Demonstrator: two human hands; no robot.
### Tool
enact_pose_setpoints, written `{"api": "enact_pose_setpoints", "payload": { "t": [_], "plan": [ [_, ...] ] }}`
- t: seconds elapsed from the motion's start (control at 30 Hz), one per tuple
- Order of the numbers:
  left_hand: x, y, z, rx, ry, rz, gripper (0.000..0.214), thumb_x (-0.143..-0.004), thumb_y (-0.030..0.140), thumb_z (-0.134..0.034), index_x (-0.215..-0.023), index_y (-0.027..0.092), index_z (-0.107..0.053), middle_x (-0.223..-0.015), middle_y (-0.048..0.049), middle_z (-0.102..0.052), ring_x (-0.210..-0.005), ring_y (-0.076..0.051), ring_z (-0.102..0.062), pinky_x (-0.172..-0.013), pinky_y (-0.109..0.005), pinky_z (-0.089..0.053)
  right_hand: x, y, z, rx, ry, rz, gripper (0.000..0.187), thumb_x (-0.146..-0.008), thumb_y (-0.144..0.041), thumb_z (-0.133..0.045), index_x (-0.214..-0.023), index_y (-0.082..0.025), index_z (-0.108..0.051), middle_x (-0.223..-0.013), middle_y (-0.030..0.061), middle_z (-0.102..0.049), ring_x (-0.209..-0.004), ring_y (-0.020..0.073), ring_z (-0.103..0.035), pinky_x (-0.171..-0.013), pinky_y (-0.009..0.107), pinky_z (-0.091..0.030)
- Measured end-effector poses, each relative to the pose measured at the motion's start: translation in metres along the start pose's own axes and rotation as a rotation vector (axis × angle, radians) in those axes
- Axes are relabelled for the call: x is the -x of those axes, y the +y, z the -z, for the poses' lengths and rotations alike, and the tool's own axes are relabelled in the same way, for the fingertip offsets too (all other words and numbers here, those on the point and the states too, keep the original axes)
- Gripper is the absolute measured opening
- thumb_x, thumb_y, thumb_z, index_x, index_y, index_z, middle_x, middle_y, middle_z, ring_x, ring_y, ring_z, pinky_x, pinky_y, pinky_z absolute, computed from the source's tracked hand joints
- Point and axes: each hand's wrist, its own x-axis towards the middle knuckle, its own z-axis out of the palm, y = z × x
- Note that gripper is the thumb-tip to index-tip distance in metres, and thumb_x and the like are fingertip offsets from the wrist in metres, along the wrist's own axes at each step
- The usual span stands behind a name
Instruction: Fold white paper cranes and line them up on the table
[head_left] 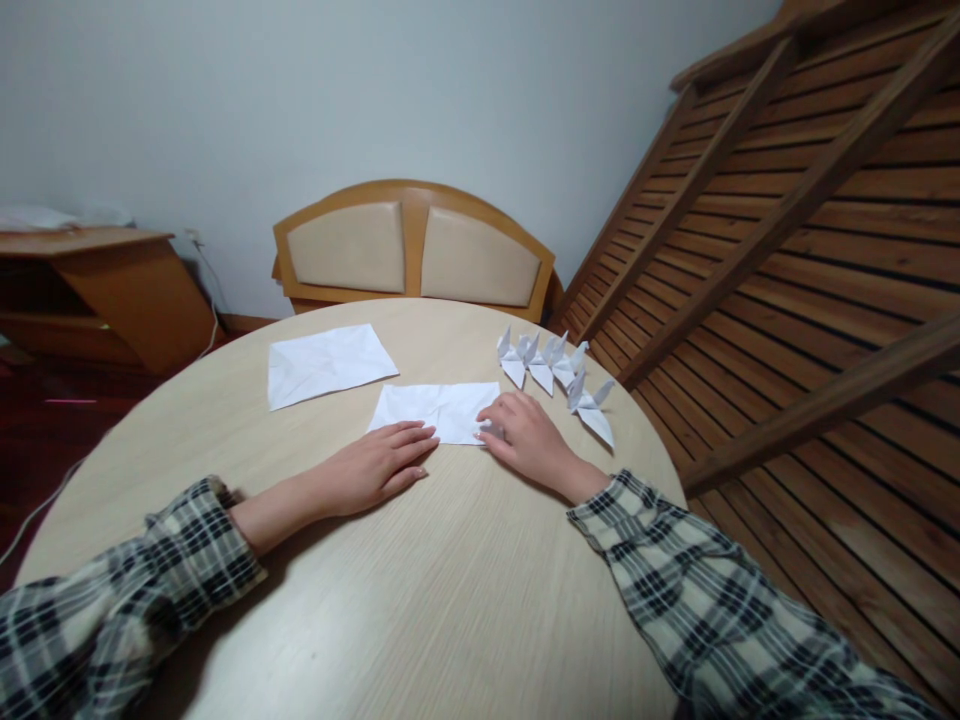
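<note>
A folded white sheet of paper (pixel 431 402) lies flat on the table in front of me, creases showing across it. My left hand (pixel 375 465) rests palm down, fingers stretched out, with its fingertips on the sheet's near left edge. On the sheet's right end sits my right hand (pixel 525 435), its fingers bent and its thumb apart from the index finger. Part of that end is hidden under the hand. Just beyond and to the right of it stand several white origami cranes (pixel 592 408), most of them in a close group.
A larger white sheet (pixel 330 365) lies at the back left of the round wooden table (pixel 420 600). Behind the table stands a padded wooden headboard (pixel 412 250) against the wall. A slatted wood frame (pixel 787 250) leans at right, and a desk (pixel 112 290) stands at left.
</note>
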Motion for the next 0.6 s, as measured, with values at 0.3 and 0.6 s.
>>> {"api": "enact_pose_setpoints", "payload": {
  "t": [0.3, 0.6],
  "plan": [
    [-0.003, 0.01, 0.002, -0.079, 0.036, -0.059, 0.047, -0.104, 0.043, -0.036, -0.137, 0.017, -0.057, -0.142, -0.011, -0.059, -0.132, -0.029, -0.053, -0.11, -0.047, -0.042, 0.004, -0.024, -0.018, -0.062, -0.301, 0.155, 0.074, -0.097, -0.062, -0.04, -0.154, -0.014, -0.033, -0.164, 0.0143, -0.021, -0.154, 0.0263, -0.008, -0.124, 0.047, -0.008],
    [-0.005, 0.021, 0.008, -0.041, 0.126, -0.142, 0.039, -0.103, 0.036, -0.04, -0.124, 0.017, -0.068, -0.125, -0.0116, -0.07, -0.112, -0.028, -0.065, -0.097, -0.045, -0.052, 0.006, -0.025, -0.005, -0.192, -0.503, 0.062, 0.081, -0.096, -0.069, -0.03, -0.157, -0.016, -0.027, -0.165, 0.0134, -0.014, -0.154, 0.0278, -0.007, -0.124, 0.051, -0.005]
  ]
}}
